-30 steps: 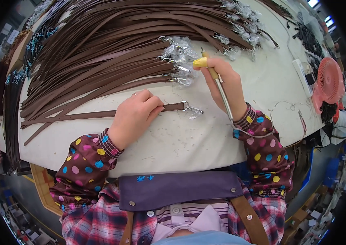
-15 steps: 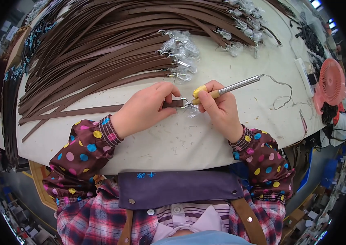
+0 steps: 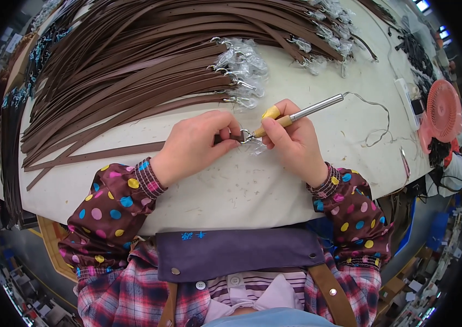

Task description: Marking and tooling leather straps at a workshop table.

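My left hand [image 3: 193,144] is closed on the end of a brown strap [image 3: 111,154], thumb and fingers pinching it beside its metal ring and hook [image 3: 247,134]. The rest of this strap runs left along the table. In my right hand [image 3: 294,141] is a corded pen-shaped tool [image 3: 318,107] with a wooden grip and a silver metal barrel. Yellow wrapping [image 3: 271,113] covers a finger of that hand. The tool's tip points left and meets, or nearly meets, the hardware at the strap's end. A bit of clear plastic [image 3: 256,149] hangs from the hook.
Many brown straps [image 3: 133,82] lie heaped at the far left, with plastic-wrapped hooks [image 3: 244,65] at their ends. A thin cord [image 3: 388,120] trails right near a white power strip [image 3: 405,95] and a pink fan [image 3: 442,111]. Tweezers [image 3: 405,163] lie near the table's right edge.
My left fingers have closed down further over the strap's end, the thumb now pressed against it. The tool in my right hand has shifted slightly left.
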Demonstrator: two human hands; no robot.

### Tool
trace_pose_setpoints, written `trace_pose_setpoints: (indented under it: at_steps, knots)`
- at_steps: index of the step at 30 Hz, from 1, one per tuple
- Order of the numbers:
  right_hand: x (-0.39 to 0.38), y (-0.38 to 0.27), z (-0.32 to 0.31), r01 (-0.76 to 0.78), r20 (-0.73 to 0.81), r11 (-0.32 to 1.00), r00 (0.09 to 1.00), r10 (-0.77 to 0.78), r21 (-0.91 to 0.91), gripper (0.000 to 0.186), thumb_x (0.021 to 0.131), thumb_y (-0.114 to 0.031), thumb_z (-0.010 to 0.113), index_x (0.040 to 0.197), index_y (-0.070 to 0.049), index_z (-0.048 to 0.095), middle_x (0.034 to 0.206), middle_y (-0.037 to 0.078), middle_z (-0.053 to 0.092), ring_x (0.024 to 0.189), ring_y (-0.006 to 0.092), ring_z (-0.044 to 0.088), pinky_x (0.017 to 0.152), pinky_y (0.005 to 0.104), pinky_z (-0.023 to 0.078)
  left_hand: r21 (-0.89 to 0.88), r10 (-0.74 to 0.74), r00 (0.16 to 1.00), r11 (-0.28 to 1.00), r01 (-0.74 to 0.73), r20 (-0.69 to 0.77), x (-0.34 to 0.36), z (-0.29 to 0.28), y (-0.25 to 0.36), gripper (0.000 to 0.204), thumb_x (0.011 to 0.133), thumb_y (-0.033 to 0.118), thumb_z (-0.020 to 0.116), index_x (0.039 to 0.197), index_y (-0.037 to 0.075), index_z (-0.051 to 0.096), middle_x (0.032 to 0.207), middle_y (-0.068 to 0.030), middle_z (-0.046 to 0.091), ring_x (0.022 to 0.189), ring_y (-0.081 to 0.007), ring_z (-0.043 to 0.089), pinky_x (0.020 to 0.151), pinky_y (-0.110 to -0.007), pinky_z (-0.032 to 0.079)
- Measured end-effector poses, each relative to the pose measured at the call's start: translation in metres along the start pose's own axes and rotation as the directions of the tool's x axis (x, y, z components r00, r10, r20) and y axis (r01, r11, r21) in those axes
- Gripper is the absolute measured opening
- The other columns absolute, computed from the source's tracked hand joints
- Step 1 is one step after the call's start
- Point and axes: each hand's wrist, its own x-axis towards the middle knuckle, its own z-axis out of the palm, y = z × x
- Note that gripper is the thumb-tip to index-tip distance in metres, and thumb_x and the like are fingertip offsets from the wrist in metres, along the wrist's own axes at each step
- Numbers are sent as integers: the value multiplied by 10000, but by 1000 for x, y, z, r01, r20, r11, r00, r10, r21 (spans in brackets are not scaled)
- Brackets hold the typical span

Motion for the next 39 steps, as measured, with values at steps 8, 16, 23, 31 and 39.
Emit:
trace_pose_setpoints:
  at_steps: [8, 16, 23, 31, 39]
  knots:
    - [-1, -11, 3, -31, 37, 1000, 999, 30, 7, 159, 873, -105, 634, 930, -31, 505, 756, -8, 561, 635, 31, 490, 556, 186, 384, -311, -259, 957, 906, 288, 131, 0, -7, -4, 115, 895, 102, 638, 922, 20, 562, 781, 16, 590, 641, -36, 501, 548, -207, 419]
    - [6, 13, 8, 248, 85, 930, 969, -233, -272, 182, 850, -91, 647, 904, -20, 488, 738, 6, 557, 609, 41, 492, 536, 201, 394, -397, -261, 964, 881, 259, 50, -6, -1, -14, 152, 866, 122, 650, 879, -4, 566, 734, -64, 641, 622, -120, 592, 564, -266, 471]
    - [8, 11, 13, 73, 26, 983, 997, -70, -167, 190, 846, -71, 653, 900, -28, 476, 729, -1, 539, 586, 30, 486, 517, 197, 404, -355, -237, 971, 905, 233, 34, -5, -1, -14, 156, 866, 120, 645, 868, -7, 556, 760, -84, 665, 671, -158, 643, 593, -284, 496]
    - [7, 21, 9, 109, 63, 973, 993, -98, -203, 215, 837, -59, 658, 917, -40, 459, 722, -21, 504, 622, 18, 474, 539, 181, 388, -374, -207, 978, 906, 197, 14, -4, 5, -20, 152, 861, 112, 646, 864, -7, 552, 749, -88, 662, 664, -163, 644, 590, -285, 496]
    - [6, 23, -2, 106, 66, 980, 993, -96, -165, 206, 852, -77, 642, 959, -39, 471, 807, -11, 519, 663, 23, 485, 563, 180, 388, -357, -203, 978, 910, 208, 53, -5, 5, -21, 131, 894, 66, 633, 896, -6, 523, 788, -36, 633, 676, -61, 567, 585, -214, 464]
